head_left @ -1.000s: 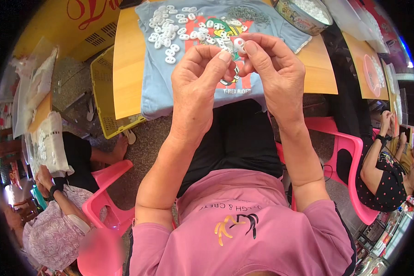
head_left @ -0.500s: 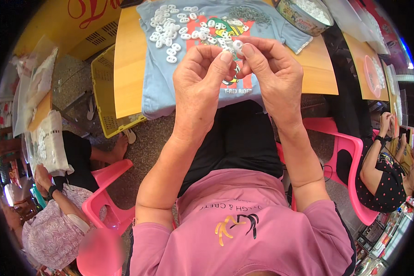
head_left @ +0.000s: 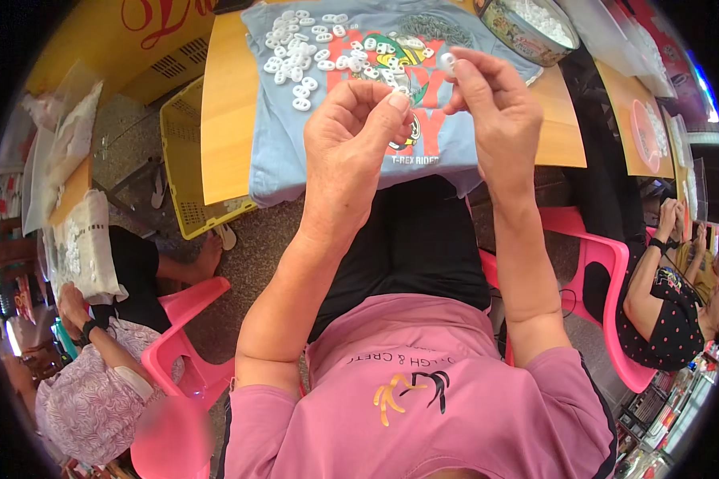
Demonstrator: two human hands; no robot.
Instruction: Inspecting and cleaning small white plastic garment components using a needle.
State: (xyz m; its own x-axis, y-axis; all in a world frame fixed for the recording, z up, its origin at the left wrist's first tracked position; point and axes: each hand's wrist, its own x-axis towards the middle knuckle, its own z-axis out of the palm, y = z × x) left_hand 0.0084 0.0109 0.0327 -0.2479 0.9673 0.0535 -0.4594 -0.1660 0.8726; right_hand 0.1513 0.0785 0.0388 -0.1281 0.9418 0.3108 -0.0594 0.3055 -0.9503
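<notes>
My right hand [head_left: 503, 108] is raised over the right side of a light blue T-shirt, pinching a small white plastic piece [head_left: 448, 61] between thumb and fingers. To its left, my left hand [head_left: 351, 132] is closed in a pinch above the shirt; a bit of white shows at its fingertips, but what it holds is too hidden to name. Beyond the left hand lies a loose pile of white oval two-holed plastic pieces [head_left: 291, 57]. Smaller white pieces [head_left: 367, 57] are scattered over the shirt print. Behind them rests a heap of dark greenish-grey small parts [head_left: 439, 30].
The blue T-shirt [head_left: 284, 152] covers much of a wooden table [head_left: 225, 120]. A round tin [head_left: 527, 49] of white pieces stands at the back right. Below the table's left side is a yellow crate [head_left: 185, 180]. People sit on pink chairs [head_left: 607, 263] at both sides.
My hands, together half a second ago, are now apart. The right one has moved right and slightly up with the white piece; the left one has barely moved.
</notes>
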